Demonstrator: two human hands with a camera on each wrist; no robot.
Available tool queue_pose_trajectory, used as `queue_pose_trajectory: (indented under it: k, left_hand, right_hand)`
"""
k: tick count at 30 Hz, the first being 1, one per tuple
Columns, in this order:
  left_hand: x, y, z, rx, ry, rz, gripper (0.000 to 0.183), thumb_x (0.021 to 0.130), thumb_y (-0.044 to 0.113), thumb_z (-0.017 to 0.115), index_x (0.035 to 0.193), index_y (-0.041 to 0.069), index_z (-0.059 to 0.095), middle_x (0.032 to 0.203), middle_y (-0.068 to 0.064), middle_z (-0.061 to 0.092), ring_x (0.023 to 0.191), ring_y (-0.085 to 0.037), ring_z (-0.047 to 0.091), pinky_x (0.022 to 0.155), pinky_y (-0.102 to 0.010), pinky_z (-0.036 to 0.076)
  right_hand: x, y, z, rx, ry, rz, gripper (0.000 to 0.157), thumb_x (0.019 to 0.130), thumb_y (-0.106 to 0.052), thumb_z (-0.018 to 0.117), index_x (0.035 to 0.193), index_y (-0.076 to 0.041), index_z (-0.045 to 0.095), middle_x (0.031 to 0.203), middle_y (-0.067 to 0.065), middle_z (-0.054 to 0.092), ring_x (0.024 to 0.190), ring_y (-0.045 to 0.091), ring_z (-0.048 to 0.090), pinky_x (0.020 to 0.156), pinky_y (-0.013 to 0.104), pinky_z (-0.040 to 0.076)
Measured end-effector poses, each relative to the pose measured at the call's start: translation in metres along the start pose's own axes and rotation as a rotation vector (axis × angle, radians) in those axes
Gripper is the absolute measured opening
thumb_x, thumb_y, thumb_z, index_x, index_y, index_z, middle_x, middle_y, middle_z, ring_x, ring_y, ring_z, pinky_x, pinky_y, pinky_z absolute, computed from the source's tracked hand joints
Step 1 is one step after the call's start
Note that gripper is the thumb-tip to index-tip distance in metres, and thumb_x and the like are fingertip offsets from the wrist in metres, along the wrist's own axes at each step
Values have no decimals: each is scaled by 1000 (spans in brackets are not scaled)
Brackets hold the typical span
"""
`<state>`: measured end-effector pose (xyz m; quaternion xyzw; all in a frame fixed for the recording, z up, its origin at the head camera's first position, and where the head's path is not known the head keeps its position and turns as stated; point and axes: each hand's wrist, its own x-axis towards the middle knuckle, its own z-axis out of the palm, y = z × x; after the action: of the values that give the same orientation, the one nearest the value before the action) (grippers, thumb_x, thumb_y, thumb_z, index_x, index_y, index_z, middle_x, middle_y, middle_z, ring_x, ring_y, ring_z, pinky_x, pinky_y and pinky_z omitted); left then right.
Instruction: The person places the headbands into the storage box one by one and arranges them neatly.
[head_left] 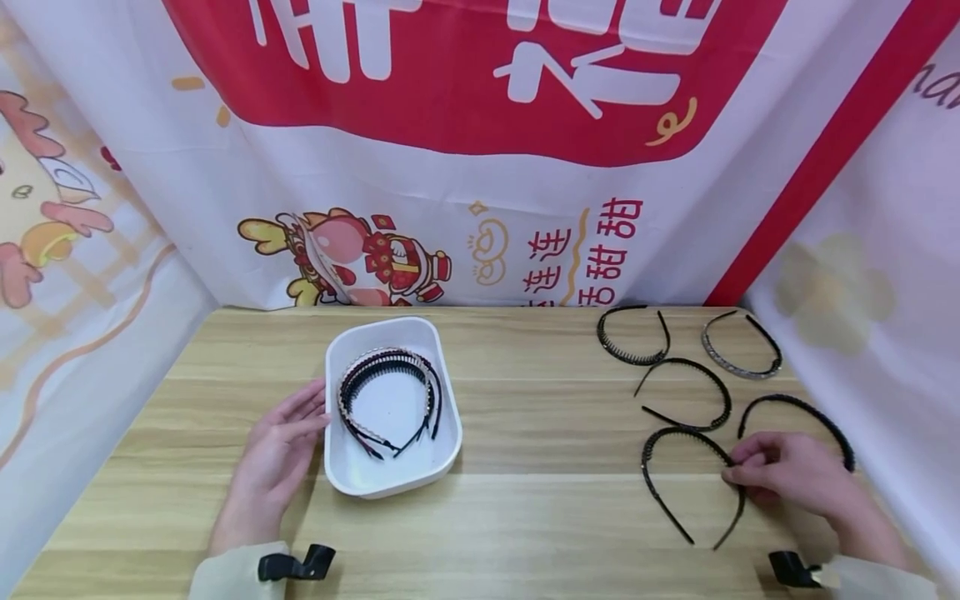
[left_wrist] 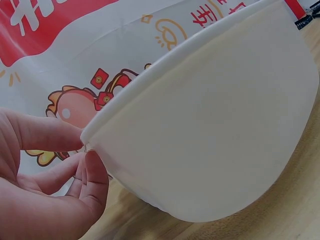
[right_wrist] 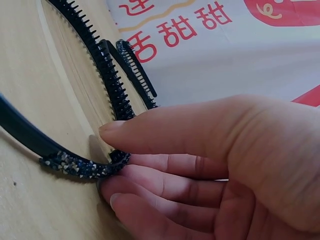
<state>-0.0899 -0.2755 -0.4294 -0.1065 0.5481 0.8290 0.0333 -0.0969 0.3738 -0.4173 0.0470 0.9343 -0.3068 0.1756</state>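
At the table's right side, my right hand has its thumb and fingers around one side of a black toothed headband. In the right wrist view, dark sparkling stones cover part of this band between thumb and fingers. My left hand rests its fingertips against the left wall of a white plastic box. The left wrist view shows thumb and finger right at the box's rim corner. Several headbands lie stacked inside the box, some dark, one with pale beads.
Several loose headbands lie at right: a toothed one at the back, a silvery one beside it, a black one in front, and another behind the right hand. Printed cloth hangs behind the wooden table.
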Motion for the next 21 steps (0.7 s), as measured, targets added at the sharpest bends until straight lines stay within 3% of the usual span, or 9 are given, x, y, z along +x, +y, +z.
queue_pose_trajectory:
  k: [21]
  left_hand:
    - [-1,2,3,-10,8,-1,51,99,-13,58,128,27,71,124,11,73,123,-5,65,108,-16,52]
  right_hand:
    - [3,-1,4,157,-63,24,55,92,-33,87,126,5,67,98,4,75,80,17,73,71,31,67]
